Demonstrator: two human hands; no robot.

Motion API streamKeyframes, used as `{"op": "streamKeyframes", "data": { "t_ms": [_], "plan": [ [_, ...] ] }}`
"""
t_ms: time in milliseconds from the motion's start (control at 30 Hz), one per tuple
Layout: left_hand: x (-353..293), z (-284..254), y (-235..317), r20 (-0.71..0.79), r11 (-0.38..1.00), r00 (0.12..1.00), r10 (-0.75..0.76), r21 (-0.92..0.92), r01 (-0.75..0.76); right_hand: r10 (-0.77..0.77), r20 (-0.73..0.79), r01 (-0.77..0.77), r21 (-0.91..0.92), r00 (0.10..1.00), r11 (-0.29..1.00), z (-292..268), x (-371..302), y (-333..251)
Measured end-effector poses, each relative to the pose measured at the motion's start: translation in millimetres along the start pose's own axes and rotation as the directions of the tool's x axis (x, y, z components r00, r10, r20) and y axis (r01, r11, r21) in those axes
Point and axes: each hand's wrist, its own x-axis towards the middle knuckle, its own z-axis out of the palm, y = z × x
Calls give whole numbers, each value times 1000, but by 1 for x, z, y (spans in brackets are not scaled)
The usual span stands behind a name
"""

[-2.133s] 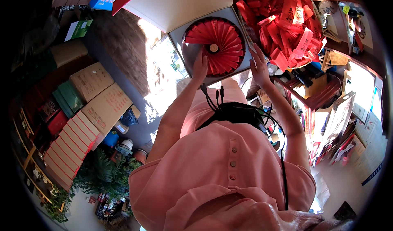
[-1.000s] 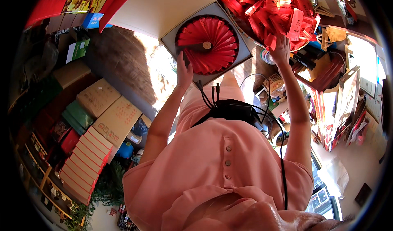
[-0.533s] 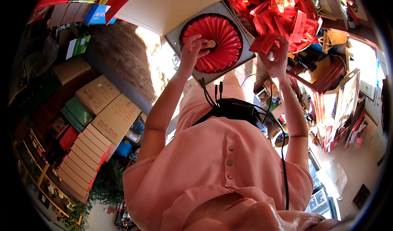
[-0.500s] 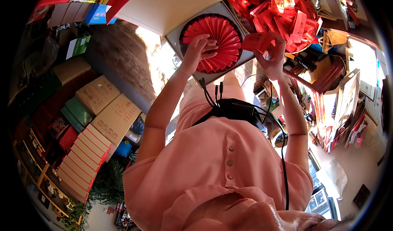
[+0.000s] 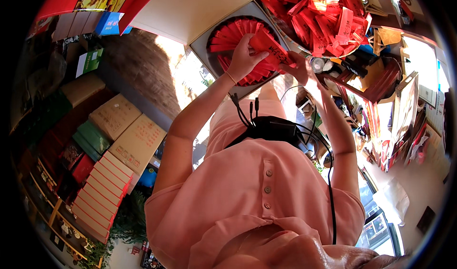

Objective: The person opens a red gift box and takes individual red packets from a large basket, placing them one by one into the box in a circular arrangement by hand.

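Both hands grip one flat red packet (image 5: 270, 48) with black writing. My left hand (image 5: 243, 61) pinches its upper left end between thumb and fingers. At its lower right end are the closed fingers of my right hand (image 5: 301, 69). Beneath the hands stands a grey box (image 5: 199, 44) with a round dark recess. Red packets (image 5: 229, 35) lie in it, fanned out in a ring; my left hand and the held packet hide part of them. To the right, a round basket holds a heaped pile of similar red packets (image 5: 326, 28).
The box's raised pale lid (image 5: 190, 9) stands beyond it. Cardboard cartons (image 5: 135, 142) and a stack of cream boxes with red edges (image 5: 102, 188) are on the left. Small glass jars (image 5: 317, 65) sit by the basket. Black cables (image 5: 328, 173) run down my front.
My right hand has brought the packet left and down over the box. My left hand, open before, has moved right and now grips the packet too.
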Motion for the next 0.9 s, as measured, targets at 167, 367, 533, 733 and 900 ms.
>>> {"op": "streamKeyframes", "data": {
  "t_ms": [167,367,533,733,900],
  "plan": [
    [-35,-10,-47,284,828,951,126,497,-258,201,-110,-133,445,973,886,-11,-20,48],
    [-58,-11,-104,722,198,671,170,642,-741,201,-198,-46,594,959,803,10,-17,87],
    [-60,1,-116,696,-28,692,189,709,-705,131,-269,7,459,954,888,20,-5,118],
    [-60,11,-127,587,63,785,201,791,-608,105,-342,26,357,934,934,31,-7,124],
    [-60,16,-128,540,103,801,259,809,-579,97,-387,24,296,917,955,33,-7,128]
  ]
}}
